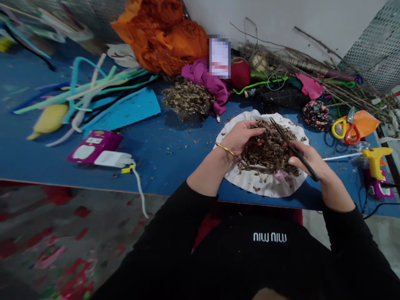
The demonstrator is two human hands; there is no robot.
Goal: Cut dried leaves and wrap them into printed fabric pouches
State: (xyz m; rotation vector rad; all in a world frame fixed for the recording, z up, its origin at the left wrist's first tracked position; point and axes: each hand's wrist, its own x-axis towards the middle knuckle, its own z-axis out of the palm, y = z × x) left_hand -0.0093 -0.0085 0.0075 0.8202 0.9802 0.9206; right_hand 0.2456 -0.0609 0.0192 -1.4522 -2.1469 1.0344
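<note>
My right hand [308,156] is closed around long black tweezers [290,143], whose narrow tips point up and left over a heap of crumbled brown dried leaves [268,152]. At the heap's left side is my left hand [242,135], a gold bangle on its wrist. Its fingers are drawn together on some of the dried leaves, and the fingertips are partly hidden. Under the heap lies a round white cloth-like sheet [275,189] with a wavy rim, scattered with crumbs. A small pale pink piece [281,175] shows at the heap's lower edge.
Another dried clump [187,98] sits behind, near orange crumpled paper [162,37] and purple cloth [200,73]. Twigs [300,62] line the back. To the right are scissors [346,129] and a yellow glue gun [376,160] with a cord. Coloured stems [84,96] and a purple box [93,146] lie left.
</note>
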